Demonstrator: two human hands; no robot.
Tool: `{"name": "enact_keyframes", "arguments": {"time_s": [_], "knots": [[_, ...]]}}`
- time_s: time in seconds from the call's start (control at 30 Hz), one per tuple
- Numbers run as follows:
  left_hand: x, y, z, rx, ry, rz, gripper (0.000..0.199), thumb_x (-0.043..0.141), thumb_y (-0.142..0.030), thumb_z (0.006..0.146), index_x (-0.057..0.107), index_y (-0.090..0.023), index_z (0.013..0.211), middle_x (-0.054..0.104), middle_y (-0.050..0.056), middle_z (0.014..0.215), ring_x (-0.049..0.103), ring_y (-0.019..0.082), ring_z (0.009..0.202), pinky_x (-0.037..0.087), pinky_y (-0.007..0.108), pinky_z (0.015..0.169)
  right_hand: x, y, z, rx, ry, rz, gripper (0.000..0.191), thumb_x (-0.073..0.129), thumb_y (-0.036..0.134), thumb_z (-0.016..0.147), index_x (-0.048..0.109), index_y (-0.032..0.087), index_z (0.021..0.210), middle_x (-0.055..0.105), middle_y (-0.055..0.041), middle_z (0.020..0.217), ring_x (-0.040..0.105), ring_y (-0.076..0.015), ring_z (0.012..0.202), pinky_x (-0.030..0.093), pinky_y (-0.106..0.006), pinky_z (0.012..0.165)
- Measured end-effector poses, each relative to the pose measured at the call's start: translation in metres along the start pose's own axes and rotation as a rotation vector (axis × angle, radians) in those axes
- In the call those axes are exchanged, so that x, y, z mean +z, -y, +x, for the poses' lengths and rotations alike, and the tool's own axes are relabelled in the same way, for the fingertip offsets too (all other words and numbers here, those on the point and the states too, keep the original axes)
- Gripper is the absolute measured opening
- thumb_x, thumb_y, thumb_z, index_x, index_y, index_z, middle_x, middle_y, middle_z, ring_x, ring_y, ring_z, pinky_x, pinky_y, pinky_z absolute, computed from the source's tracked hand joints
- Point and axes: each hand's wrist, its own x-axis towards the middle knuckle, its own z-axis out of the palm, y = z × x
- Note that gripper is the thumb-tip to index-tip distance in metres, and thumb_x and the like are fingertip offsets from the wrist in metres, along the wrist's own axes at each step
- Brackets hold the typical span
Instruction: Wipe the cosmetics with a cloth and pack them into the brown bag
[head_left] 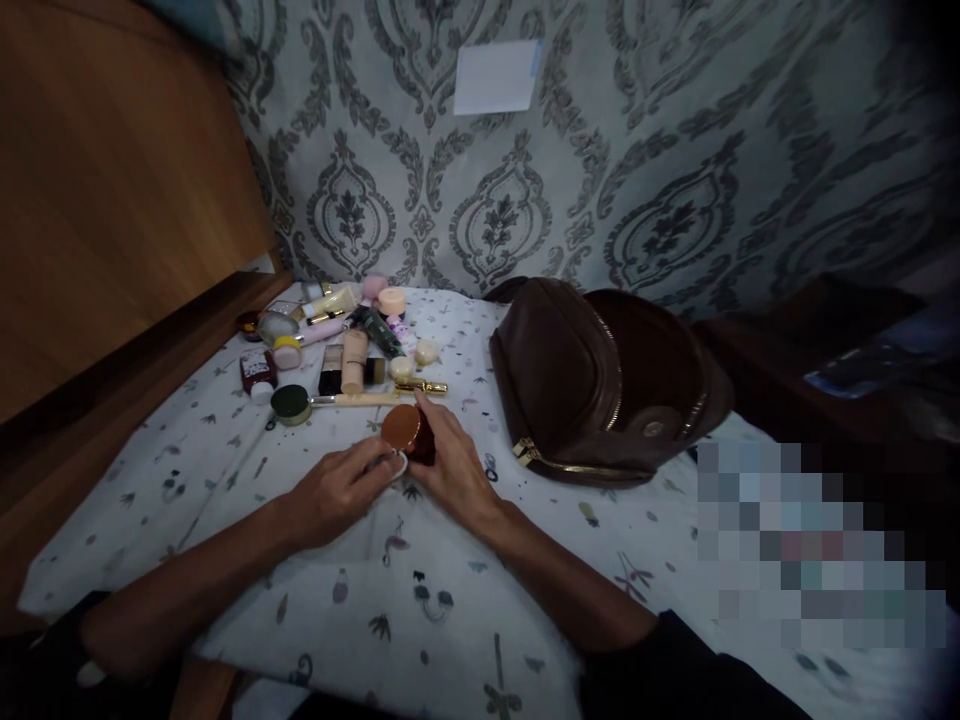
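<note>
My right hand [459,468] is wrapped around a small round jar [403,428] with a shiny copper-brown top, held low over the patterned cloth. Close against it, my left hand [341,492] has its fingers bent together on a thin white round-edged piece [398,466]; what kind of thing this is does not show clearly. Just beyond the jar lie a gold tube [421,386] and a brush with a pale handle [360,400]. A dark green lidded jar [291,404] sits to the left of them.
Bottles, tubes and small jars crowd the back left, among them a beige tube [354,362] and a dark red bottle [258,372]. A brown leather bag [559,380] stands unzipped at right. A wooden panel [127,170] borders the left; a patterned wall [495,200] rises behind.
</note>
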Motion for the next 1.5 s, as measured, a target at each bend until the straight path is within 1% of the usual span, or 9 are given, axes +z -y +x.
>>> {"name": "enact_keyframes", "arguments": {"time_s": [0.17, 0.4, 0.63, 0.83, 0.97, 1.07, 1.17, 1.33, 1.5], "knots": [[-0.002, -0.014, 0.006, -0.057, -0.052, -0.063, 0.024, 0.051, -0.014, 0.096, 0.058, -0.017, 0.118, 0.063, 0.009, 0.097, 0.063, 0.014, 0.077, 0.053, 0.022, 0.063, 0.0, 0.006, -0.002, -0.127, 0.032, -0.045, 0.099, 0.053, -0.002, 0.077, 0.007, 0.033, 0.158, 0.059, -0.0093, 0.123, 0.054, -0.0281, 0.113, 0.051, -0.049, 0.096], [-0.017, -0.018, 0.021, -0.287, -0.121, -0.3, 0.014, 0.058, -0.02, 0.094, 0.068, -0.02, 0.103, 0.062, 0.006, 0.093, 0.064, 0.017, 0.088, 0.055, 0.028, 0.077, -0.002, 0.011, -0.001, -0.297, 0.106, -0.089, 0.108, 0.049, -0.008, 0.076, -0.008, 0.036, 0.157, 0.054, -0.0092, 0.138, 0.049, -0.0279, 0.122, 0.053, -0.048, 0.096], [-0.029, 0.003, 0.026, -0.577, -0.142, -0.484, 0.012, 0.065, -0.027, 0.088, 0.075, -0.021, 0.091, 0.064, 0.002, 0.083, 0.061, 0.017, 0.08, 0.049, 0.028, 0.074, -0.001, 0.007, -0.001, -0.345, 0.152, -0.112, 0.101, 0.056, -0.002, 0.083, -0.001, 0.038, 0.157, 0.054, -0.0076, 0.14, 0.046, -0.0289, 0.129, 0.056, -0.048, 0.094], [-0.028, 0.028, 0.022, -0.818, -0.161, -0.64, 0.022, 0.068, -0.039, 0.081, 0.075, -0.017, 0.081, 0.061, 0.002, 0.079, 0.059, 0.017, 0.075, 0.047, 0.028, 0.07, -0.003, 0.009, -0.002, -0.377, 0.172, -0.047, 0.1, 0.06, 0.001, 0.083, 0.004, 0.038, 0.157, 0.053, -0.0075, 0.141, 0.047, -0.0279, 0.131, 0.05, -0.05, 0.103], [-0.016, 0.041, 0.014, -0.912, -0.153, -0.724, 0.027, 0.071, -0.042, 0.077, 0.074, -0.016, 0.084, 0.059, 0.002, 0.081, 0.057, 0.015, 0.072, 0.045, 0.027, 0.065, -0.002, 0.009, -0.002, -0.23, 0.128, 0.068, 0.101, 0.074, 0.017, 0.08, 0.011, 0.035, 0.156, 0.055, -0.0091, 0.139, 0.055, -0.0272, 0.125, 0.05, -0.047, 0.102], [-0.009, 0.043, 0.01, -0.895, -0.129, -0.75, 0.028, 0.067, -0.042, 0.081, 0.074, -0.017, 0.09, 0.061, 0.002, 0.083, 0.057, 0.016, 0.073, 0.045, 0.027, 0.064, 0.0, 0.007, -0.001, -0.037, 0.081, 0.139, 0.103, 0.083, 0.023, 0.072, 0.022, 0.032, 0.155, 0.06, -0.0093, 0.134, 0.06, -0.0275, 0.119, 0.05, -0.045, 0.102], [-0.01, 0.041, 0.01, -0.796, -0.093, -0.665, 0.025, 0.062, -0.038, 0.085, 0.074, -0.017, 0.093, 0.062, 0.004, 0.087, 0.059, 0.018, 0.081, 0.047, 0.03, 0.072, 0.002, 0.003, 0.001, 0.051, 0.025, 0.198, 0.096, 0.083, 0.023, 0.07, 0.032, 0.027, 0.151, 0.06, -0.01, 0.134, 0.061, -0.0272, 0.119, 0.049, -0.044, 0.103], [-0.016, 0.036, 0.012, -0.66, -0.053, -0.452, 0.02, 0.058, -0.031, 0.088, 0.072, -0.018, 0.094, 0.06, 0.004, 0.09, 0.059, 0.02, 0.088, 0.046, 0.033, 0.079, 0.002, -0.001, 0.003, 0.012, -0.04, 0.166, 0.075, 0.083, 0.028, 0.07, 0.051, 0.021, 0.138, 0.063, -0.0117, 0.128, 0.061, -0.0271, 0.117, 0.049, -0.042, 0.102], [-0.017, 0.026, 0.012, -0.494, -0.009, -0.354, 0.018, 0.056, -0.024, 0.091, 0.069, -0.018, 0.101, 0.058, 0.004, 0.094, 0.059, 0.019, 0.093, 0.048, 0.031, 0.083, -0.001, 0.002, 0.004, -0.017, -0.035, 0.098, 0.064, 0.079, 0.03, 0.075, 0.054, 0.02, 0.133, 0.063, -0.012, 0.12, 0.062, -0.0268, 0.111, 0.052, -0.042, 0.096]]}}
